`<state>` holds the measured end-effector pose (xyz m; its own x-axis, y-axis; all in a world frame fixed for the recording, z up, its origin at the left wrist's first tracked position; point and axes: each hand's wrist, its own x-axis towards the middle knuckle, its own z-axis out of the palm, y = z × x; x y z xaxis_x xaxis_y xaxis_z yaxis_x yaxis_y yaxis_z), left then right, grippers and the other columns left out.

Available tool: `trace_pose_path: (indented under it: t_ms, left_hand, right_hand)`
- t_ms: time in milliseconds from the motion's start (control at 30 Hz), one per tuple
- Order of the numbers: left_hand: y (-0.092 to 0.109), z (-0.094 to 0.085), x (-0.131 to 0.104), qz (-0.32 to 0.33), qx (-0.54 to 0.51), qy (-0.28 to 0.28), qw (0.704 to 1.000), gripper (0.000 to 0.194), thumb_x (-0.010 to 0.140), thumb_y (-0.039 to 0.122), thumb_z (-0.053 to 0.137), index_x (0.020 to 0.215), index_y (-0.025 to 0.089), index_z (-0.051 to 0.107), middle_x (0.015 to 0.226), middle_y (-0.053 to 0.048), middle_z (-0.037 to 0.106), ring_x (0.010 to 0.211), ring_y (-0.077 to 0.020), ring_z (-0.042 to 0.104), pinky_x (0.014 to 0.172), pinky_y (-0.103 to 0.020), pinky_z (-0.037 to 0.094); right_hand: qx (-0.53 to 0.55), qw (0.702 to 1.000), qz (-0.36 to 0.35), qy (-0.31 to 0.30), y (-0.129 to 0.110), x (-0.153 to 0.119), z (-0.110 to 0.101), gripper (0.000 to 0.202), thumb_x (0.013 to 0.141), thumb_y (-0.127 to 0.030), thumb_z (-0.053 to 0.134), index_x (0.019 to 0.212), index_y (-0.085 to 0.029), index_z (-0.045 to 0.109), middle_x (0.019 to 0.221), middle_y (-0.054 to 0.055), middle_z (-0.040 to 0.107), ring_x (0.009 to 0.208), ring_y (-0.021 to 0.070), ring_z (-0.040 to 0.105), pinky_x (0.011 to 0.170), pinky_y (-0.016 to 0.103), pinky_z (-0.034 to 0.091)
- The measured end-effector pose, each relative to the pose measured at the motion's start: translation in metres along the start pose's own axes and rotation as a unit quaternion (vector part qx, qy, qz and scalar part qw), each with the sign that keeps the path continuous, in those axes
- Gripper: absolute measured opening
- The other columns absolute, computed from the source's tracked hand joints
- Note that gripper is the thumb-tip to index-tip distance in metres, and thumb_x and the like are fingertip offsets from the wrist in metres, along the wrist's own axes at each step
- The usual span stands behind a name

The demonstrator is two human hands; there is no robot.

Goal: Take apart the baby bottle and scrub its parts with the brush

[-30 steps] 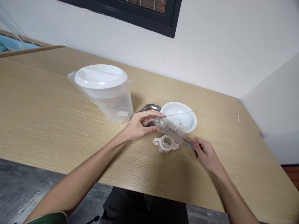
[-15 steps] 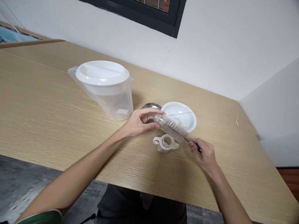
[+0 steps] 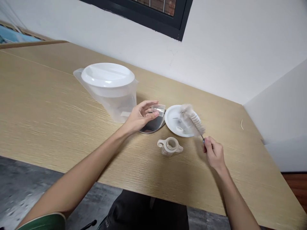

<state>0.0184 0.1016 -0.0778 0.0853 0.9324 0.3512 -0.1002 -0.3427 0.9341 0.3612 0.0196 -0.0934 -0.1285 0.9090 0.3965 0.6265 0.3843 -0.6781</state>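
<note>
Head view: brush is out of the bottle.
On the worktop (image 3: pixel 48 105), left of the white plate (image 3: pixel 173 121), your left hand (image 3: pixel 139 116) grips the clear bottle (image 3: pixel 157 110) over a steel dish (image 3: pixel 153 125). A second ago the bottle brush (image 3: pixel 193 119) sat inside; now your right hand (image 3: pixel 213 153) pinches its handle above the plate, so the bottle's inside is no longer being scrubbed.

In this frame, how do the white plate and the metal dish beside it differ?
The round white plate lies fully in view under the blurred bottle brush; the shiny round metal dish is dark, reflective and partly hidden by the left hand. Both lie flat on the wooden table.
</note>
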Motion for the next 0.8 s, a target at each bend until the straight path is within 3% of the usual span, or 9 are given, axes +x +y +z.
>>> trace_pose_path:
  t_ms: [100,200,300,400,600,800]
  left_hand:
    - [-0.007,-0.001,0.000,0.007,0.141,0.031,0.989,0.052,0.081,0.042,0.079,0.124,0.017,0.061,0.134,-0.015,0.065,0.116,-0.0280,0.066,0.099,-0.043,0.054]
    - [-0.014,-0.004,-0.001,0.031,0.346,0.019,0.938,0.043,0.087,0.039,0.071,0.124,0.018,0.062,0.126,-0.012,0.069,0.114,-0.0293,0.065,0.100,-0.045,0.051]
    - [-0.020,-0.007,-0.002,0.030,0.454,-0.020,0.890,0.037,0.092,0.038,0.065,0.123,0.017,0.064,0.121,-0.012,0.071,0.115,-0.0320,0.063,0.103,-0.047,0.048]
    - [-0.025,-0.008,-0.001,-0.007,0.472,-0.030,0.881,0.035,0.092,0.037,0.066,0.120,0.017,0.064,0.118,-0.013,0.072,0.114,-0.0321,0.064,0.101,-0.046,0.049]
    - [-0.032,-0.011,0.002,-0.060,0.438,-0.020,0.897,0.032,0.086,0.035,0.072,0.111,0.016,0.064,0.115,-0.012,0.073,0.104,-0.0281,0.068,0.094,-0.041,0.053]
    - [-0.040,-0.014,0.004,-0.056,0.492,-0.023,0.869,0.032,0.089,0.034,0.068,0.116,0.017,0.066,0.115,-0.013,0.073,0.110,-0.0316,0.066,0.098,-0.045,0.051]
  right_hand:
    - [0.006,0.998,0.024,0.049,0.003,0.001,0.001,0.049,0.106,-0.048,0.039,0.066,-0.022,0.047,0.056,-0.004,0.046,0.050,0.0110,0.044,0.055,0.027,0.034]
    - [-0.015,0.997,0.040,0.067,0.003,0.003,0.003,0.051,0.106,-0.049,0.039,0.065,-0.022,0.048,0.057,-0.004,0.046,0.051,0.0108,0.043,0.056,0.027,0.034]
    - [-0.028,0.996,0.046,0.078,0.003,0.003,0.003,0.051,0.106,-0.051,0.038,0.064,-0.022,0.048,0.056,-0.004,0.046,0.051,0.0108,0.043,0.057,0.027,0.033]
    - [-0.036,0.994,0.052,0.084,0.004,0.003,0.002,0.052,0.105,-0.052,0.037,0.065,-0.022,0.048,0.056,-0.004,0.047,0.052,0.0109,0.044,0.057,0.027,0.034]
    - [-0.045,0.994,0.055,0.086,0.005,0.003,0.002,0.052,0.104,-0.054,0.036,0.065,-0.022,0.048,0.054,-0.004,0.045,0.049,0.0108,0.042,0.055,0.027,0.033]
    - [-0.051,0.991,0.063,0.106,0.002,0.005,0.000,0.052,0.104,-0.055,0.037,0.065,-0.022,0.046,0.054,-0.004,0.045,0.049,0.0111,0.041,0.055,0.027,0.032]
